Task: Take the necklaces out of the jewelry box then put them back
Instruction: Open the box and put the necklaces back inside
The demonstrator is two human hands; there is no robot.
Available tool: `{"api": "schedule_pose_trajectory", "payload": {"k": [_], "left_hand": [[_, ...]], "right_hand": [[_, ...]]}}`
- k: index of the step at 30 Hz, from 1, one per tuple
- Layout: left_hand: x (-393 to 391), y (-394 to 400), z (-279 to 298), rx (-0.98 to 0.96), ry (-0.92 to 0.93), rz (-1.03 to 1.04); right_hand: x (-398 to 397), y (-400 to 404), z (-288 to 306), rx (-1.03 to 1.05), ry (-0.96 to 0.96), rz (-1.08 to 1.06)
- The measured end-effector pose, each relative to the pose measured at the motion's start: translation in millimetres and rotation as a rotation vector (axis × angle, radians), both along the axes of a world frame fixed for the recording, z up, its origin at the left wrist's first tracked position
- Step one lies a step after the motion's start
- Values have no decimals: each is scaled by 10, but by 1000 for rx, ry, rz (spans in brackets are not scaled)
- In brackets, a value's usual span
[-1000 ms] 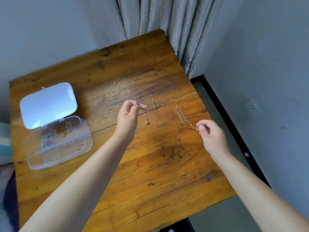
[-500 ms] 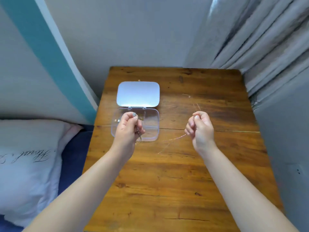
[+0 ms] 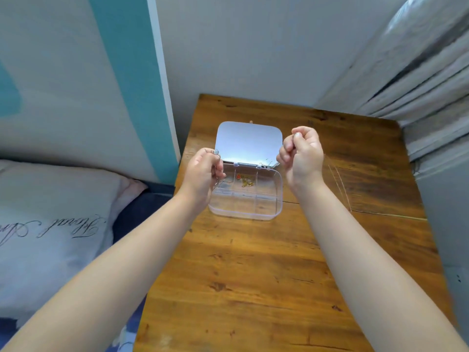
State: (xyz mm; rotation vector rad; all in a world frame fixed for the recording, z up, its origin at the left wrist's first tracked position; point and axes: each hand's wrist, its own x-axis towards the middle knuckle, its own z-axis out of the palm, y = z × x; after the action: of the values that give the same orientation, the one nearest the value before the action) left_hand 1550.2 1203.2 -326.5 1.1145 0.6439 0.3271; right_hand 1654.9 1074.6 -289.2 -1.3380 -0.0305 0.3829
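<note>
A clear plastic jewelry box lies open on the wooden table, its lid flat behind it. Small gold and red pieces lie in a middle back compartment. My left hand hovers over the box's left end, fingers pinched on a thin silver necklace that dangles into the box. My right hand is fisted above the box's right back corner, gripping a fine chain; part of it shows by the hinge. Another thin chain trails to the right.
A white pillow with script lettering lies on dark bedding at the left. Grey curtains hang at the right, and a wall stands behind the table. The table's left edge borders the bed.
Both hands moved from the table's right side to above the open box, carrying the chains. The camera view swung left, so the box now sits between my hands.
</note>
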Motion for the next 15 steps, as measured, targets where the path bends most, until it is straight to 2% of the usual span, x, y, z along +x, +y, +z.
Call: {"api": "schedule_pose_trajectory", "payload": {"k": [10,15], "left_hand": [[64,94,84,-2,-101,-99],[159,-33,182,-75,-145,-161]], "right_hand": [[308,46,-343,-88,16,-42],[399,52,-421,-9,28,-59]]}}
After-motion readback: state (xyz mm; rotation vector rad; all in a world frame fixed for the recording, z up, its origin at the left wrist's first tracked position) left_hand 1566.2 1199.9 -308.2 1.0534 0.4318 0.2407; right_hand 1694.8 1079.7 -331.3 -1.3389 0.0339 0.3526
